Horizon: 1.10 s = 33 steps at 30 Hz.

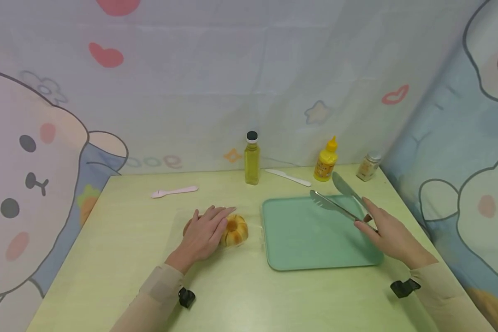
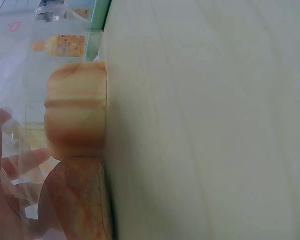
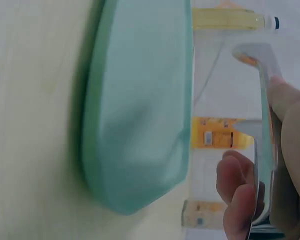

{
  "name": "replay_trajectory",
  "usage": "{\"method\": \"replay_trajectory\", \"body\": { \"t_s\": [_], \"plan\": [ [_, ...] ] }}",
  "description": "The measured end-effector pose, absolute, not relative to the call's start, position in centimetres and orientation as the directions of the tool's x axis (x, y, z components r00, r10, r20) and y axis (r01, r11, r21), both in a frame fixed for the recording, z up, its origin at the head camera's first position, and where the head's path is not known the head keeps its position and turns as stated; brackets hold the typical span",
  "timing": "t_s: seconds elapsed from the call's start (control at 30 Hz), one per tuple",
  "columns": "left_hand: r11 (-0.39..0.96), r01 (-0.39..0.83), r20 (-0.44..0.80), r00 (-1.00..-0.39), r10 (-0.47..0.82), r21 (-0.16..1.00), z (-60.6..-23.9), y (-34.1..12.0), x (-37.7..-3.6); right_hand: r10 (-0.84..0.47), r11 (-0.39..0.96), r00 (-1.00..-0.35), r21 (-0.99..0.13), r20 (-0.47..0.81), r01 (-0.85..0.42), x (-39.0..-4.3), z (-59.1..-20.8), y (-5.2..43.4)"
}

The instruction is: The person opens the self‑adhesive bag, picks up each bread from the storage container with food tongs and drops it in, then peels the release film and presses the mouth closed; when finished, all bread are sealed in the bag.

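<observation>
My left hand (image 1: 204, 234) lies with its fingers extended over a clear plastic package of bread. A round, grooved golden roll (image 1: 235, 230) shows beside the fingers. A browner bun (image 2: 75, 205) sits against it in the left wrist view; the hand mostly covers that bun in the head view. Clear plastic (image 2: 32, 90) stands between the fingers and the bread. In my right hand (image 1: 392, 233) are metal tongs (image 1: 336, 206), gripped by the handles, their tips apart. The tongs are over the green tray (image 1: 307, 244), with nothing between the tips.
Along the back stand an oil bottle (image 1: 252, 163), a yellow squeeze bottle (image 1: 325, 162) and a small jar (image 1: 368, 167). A white plastic knife (image 1: 288, 177) lies between the bottles. A pale pink fork (image 1: 174, 191) lies at back left. A printed cloth (image 1: 216, 83) hangs behind the table.
</observation>
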<state>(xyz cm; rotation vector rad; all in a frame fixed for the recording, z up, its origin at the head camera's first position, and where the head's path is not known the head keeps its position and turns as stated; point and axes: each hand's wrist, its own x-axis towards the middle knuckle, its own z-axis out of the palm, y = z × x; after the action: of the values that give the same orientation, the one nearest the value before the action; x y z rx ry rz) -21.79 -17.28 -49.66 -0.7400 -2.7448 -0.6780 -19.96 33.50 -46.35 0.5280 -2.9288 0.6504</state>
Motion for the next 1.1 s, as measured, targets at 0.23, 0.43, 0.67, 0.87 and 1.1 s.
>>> {"method": "replay_trajectory", "body": {
  "t_s": [0.23, 0.43, 0.67, 0.87, 1.1],
  "plan": [
    [0.771, 0.505, 0.294, -0.86, 0.416, 0.387, -49.8, -17.4, -21.9, -0.196, 0.871, -0.947, -0.399, 0.256, -0.288, -19.6, -48.3, 35.9],
    [0.771, 0.509, 0.303, -0.857, 0.416, 0.383, -49.8, -17.4, -21.9, -0.129, 0.865, -0.957, -0.442, 0.261, -0.237, -19.7, -49.7, 37.9],
    [0.767, 0.513, 0.308, -0.855, 0.417, 0.385, -49.8, -17.4, -21.8, -0.077, 0.882, -0.947, -0.423, 0.31, -0.21, -20.0, -50.8, 39.0],
    [0.77, 0.51, 0.3, -0.857, 0.419, 0.383, -49.6, -17.4, -21.7, 0.006, 0.894, -0.969, -0.435, 0.248, -0.106, -20.0, -51.7, 39.0],
    [0.769, 0.508, 0.29, -0.859, 0.422, 0.388, -49.5, -17.5, -21.7, 0.063, 0.905, -0.982, -0.424, 0.176, -0.018, -20.2, -51.9, 38.7]
  ]
}}
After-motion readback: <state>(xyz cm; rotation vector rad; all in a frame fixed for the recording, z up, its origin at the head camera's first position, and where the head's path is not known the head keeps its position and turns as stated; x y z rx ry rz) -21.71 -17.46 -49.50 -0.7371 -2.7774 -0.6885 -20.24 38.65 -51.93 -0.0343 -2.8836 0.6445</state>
